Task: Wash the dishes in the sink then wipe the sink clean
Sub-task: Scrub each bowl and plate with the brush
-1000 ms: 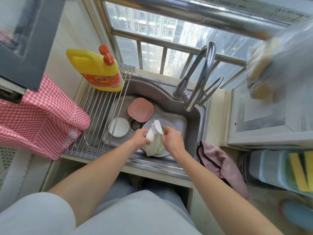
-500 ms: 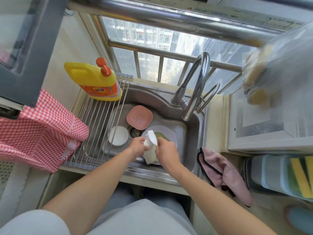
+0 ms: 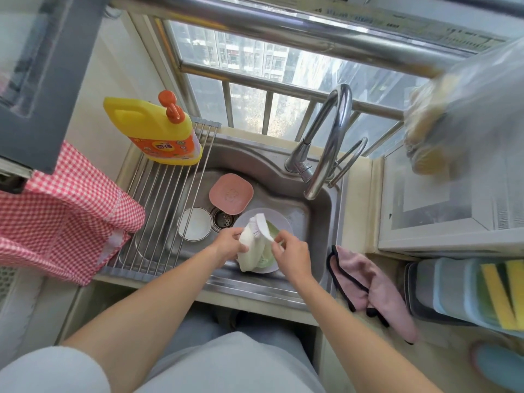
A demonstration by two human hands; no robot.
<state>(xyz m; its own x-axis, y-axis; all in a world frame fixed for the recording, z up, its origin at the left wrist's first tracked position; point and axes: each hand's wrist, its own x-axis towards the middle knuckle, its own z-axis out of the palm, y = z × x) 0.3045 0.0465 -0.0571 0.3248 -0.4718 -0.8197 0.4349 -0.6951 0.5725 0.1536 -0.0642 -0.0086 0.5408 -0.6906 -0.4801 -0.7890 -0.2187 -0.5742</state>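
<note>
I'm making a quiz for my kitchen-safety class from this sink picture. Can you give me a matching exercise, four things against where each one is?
Things:
1. soap bottle
2. pink cloth
3. pink dish
4. brush

Places:
A. in the sink, at the back, next to the drain
B. held in the right hand, over the plate
C. standing on the rack at the sink's left
D. draped over the counter edge, right of the sink

Pairs: 1-C, 2-D, 3-A, 4-B
</note>
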